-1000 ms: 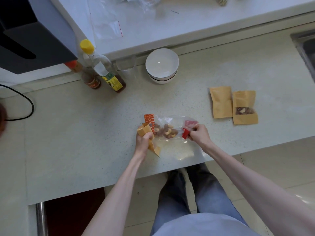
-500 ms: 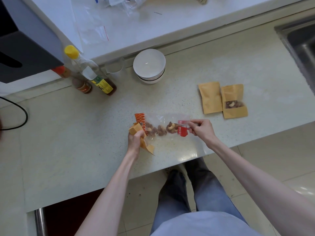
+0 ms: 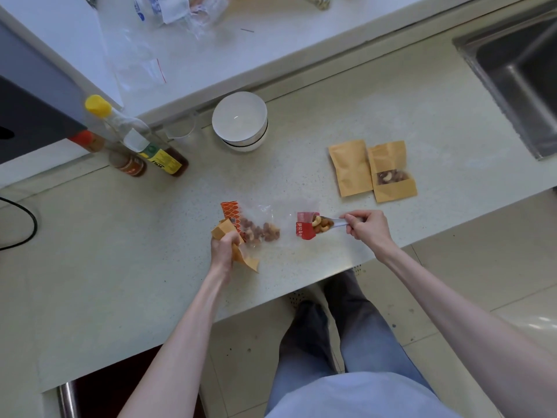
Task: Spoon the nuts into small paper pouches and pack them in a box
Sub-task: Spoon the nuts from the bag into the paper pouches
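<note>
- The pale speckled counter [image 3: 150, 282] has its near edge running from 7 o'clock up to 3 o'clock; its widest bare stretch lies at 8–9 o'clock of the hands, and there is more bare surface between the hands and the white bowl [image 3: 239, 120] at 12 o'clock.
- A steel sink [image 3: 518, 73] cuts into the counter at 2 o'clock; a raised white ledge [image 3: 271, 34] closes off the far side, with loose clear bags lying on it.
- Two sauce bottles [image 3: 144, 149] stand close together at 10 o'clock, one yellow-capped with a yellow-green label — the print on it is too small to read.
- The clear nut bag [image 3: 262, 229] lies between the hands, nuts pooled at its left end beside an orange patterned strip; the red panel at its right end carries white characters I cannot make out.
- Left hand [image 3: 224, 247] is closed around an empty kraft pouch [image 3: 238, 251], forearm reaching in from 7 o'clock, the pouch pinned next to the bag's left end.
- Right hand [image 3: 366, 227] pinches the handle of a white spoon [image 3: 330, 224] between fingers and thumb, wrist bent inward; the bowl of the spoon, heaped with cashews and darker nuts, sits at the bag's red mouth.
- Two more kraft pouches [image 3: 373, 170] lie flat and touching at 1 o'clock — the right one shows nuts through its window.
</note>
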Available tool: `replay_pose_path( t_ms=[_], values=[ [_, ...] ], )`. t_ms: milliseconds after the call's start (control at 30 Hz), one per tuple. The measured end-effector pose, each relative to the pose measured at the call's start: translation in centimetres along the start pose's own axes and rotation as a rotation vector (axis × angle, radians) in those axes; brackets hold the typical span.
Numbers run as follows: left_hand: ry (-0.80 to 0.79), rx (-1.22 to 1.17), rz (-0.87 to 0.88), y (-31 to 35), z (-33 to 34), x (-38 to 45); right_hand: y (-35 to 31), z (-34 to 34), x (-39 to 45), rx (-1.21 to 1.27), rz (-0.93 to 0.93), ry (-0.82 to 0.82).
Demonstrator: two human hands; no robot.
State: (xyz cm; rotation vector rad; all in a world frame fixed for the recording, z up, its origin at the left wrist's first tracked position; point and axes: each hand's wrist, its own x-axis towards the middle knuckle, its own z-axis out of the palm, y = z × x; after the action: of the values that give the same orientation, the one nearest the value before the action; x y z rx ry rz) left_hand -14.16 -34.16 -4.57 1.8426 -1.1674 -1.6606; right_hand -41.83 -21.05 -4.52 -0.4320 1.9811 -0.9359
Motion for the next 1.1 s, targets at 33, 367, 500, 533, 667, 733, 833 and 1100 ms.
replay_pose_path(
  t_ms=[33,367,500,533,667,733,833,1100],
  values=[
    [0.006,-0.002,0.0,0.1,0.1,-0.1,0.1,-0.4,-0.1,0.001,0.002,0.007],
    [0.084,0.129,0.128,2.0,0.9,-0.9,-0.8,-4.9,-1.4,0.006,0.016,0.087],
    [0.164,0.247,0.254,3.5,1.6,-2.8,-3.2,-6.2,-2.8,0.009,-0.026,0.084],
    [0.166,0.293,0.33,4.1,1.8,-3.3,-4.1,-6.5,-3.2,0.012,-0.041,0.08],
    [0.145,0.452,0.61,7.3,3.4,-5.7,-8.7,-7.2,-5.5,0.029,-0.129,0.014],
    [0.124,0.485,0.685,8.8,4.1,-6.9,-11.0,-7.5,-6.8,0.014,-0.164,-0.019],
    [0.102,0.509,0.784,10.5,4.9,-8.4,-14.5,-7.8,-8.5,-0.016,-0.209,-0.073],
    [0.171,0.553,0.964,12.7,5.3,-10.8,-20.4,-7.3,-11.9,-0.052,-0.26,-0.153]
  ],
)
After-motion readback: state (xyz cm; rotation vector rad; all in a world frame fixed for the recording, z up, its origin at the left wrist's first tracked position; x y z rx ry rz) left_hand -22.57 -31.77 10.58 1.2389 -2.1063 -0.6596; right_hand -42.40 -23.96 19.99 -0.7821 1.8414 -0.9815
